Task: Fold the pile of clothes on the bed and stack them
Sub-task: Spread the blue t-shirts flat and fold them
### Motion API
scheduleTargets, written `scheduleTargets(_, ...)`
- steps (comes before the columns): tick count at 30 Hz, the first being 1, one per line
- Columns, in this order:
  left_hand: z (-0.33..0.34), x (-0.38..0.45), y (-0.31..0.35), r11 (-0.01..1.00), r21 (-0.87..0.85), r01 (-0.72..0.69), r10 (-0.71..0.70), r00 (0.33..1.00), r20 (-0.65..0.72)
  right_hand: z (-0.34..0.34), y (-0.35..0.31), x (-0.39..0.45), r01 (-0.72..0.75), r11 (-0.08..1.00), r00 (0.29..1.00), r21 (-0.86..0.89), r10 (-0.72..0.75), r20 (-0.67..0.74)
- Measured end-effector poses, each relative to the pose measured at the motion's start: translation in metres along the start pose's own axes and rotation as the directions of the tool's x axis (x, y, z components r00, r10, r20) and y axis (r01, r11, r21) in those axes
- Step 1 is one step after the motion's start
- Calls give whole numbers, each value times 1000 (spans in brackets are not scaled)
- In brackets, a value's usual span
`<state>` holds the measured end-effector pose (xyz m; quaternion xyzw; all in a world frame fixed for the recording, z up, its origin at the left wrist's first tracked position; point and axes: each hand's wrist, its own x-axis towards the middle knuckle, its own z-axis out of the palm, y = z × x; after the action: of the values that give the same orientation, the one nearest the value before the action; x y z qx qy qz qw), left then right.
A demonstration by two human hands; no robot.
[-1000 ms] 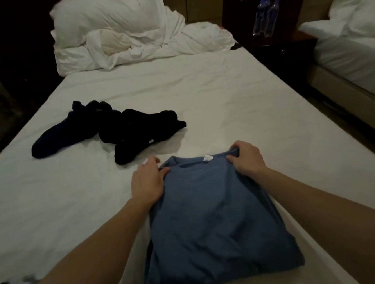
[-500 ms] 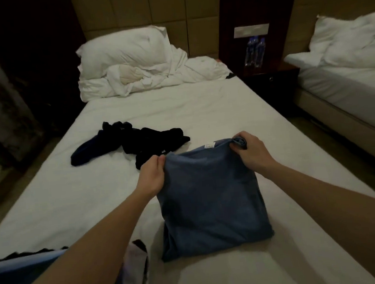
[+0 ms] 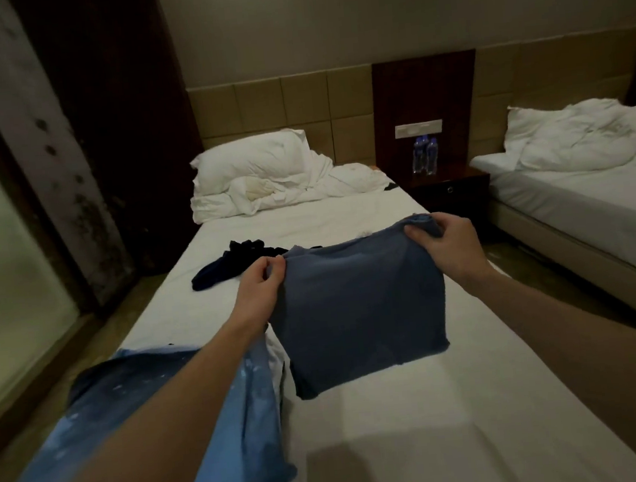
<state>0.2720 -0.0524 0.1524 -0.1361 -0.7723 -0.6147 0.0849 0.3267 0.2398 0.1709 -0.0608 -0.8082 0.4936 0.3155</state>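
Under my left forearm lies a light blue garment [image 3: 234, 435] on the bed [image 3: 425, 444]. My left hand [image 3: 261, 291] and right hand [image 3: 447, 246], set apart, each pinch a top corner of the folded blue shirt [image 3: 357, 307], which hangs between them over the sheet. Beyond my left hand sits a dark pile [image 3: 233, 264]. Farther off are pillows [image 3: 259, 168].

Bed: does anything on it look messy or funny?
Yes. A dark clothes pile lies crumpled and unfolded on the bed, behind the left hand. The duvet is bunched up by the pillow.
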Motion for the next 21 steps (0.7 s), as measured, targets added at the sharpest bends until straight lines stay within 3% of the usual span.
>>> scheduleTargets(8,-42,-100,52,985,-124,-117,77,955,-286,-26,-71,-87,176,981,983,79,-171,-72)
scheduleTargets(16,-126,-160,100,969,-113,-221,154,891,-427,2,-148,-143,291,939,957,184,-284,-65)
scheduleTargets(21,-195,-175,111,977,-44,-210,162,858,-487,51,-194,-160,272,916,959,295,-284,-2)
